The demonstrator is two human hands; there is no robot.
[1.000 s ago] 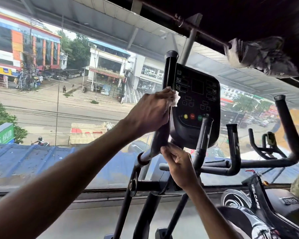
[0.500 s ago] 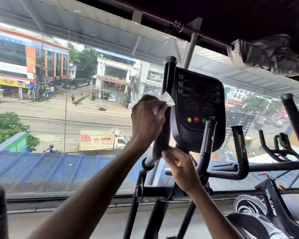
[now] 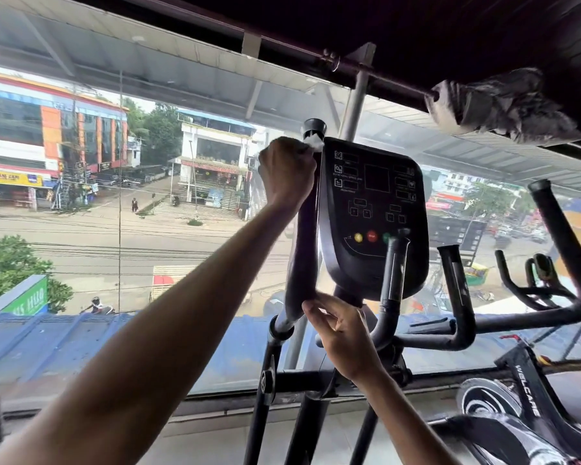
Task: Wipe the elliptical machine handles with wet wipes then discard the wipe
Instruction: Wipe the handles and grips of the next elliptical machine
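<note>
The elliptical's left handle (image 3: 302,260) is a black padded bar rising beside the console (image 3: 373,216). My left hand (image 3: 287,172) is wrapped round its upper part just below the end cap, pressing a white wet wipe (image 3: 314,142) against it; only a corner of the wipe shows. My right hand (image 3: 341,330) grips the base of the same handle, where the padding ends. The right handle (image 3: 564,243) stands untouched at the far right.
Fixed inner grips (image 3: 457,297) curve below the console. A spin bike (image 3: 530,407) sits low on the right. A large window (image 3: 121,213) is right behind the machine. A rod with a bundled cloth (image 3: 503,105) hangs overhead.
My left hand has slid up the left handle with the wipe, from its middle to near the end cap. My right hand has kept its hold at the base.
</note>
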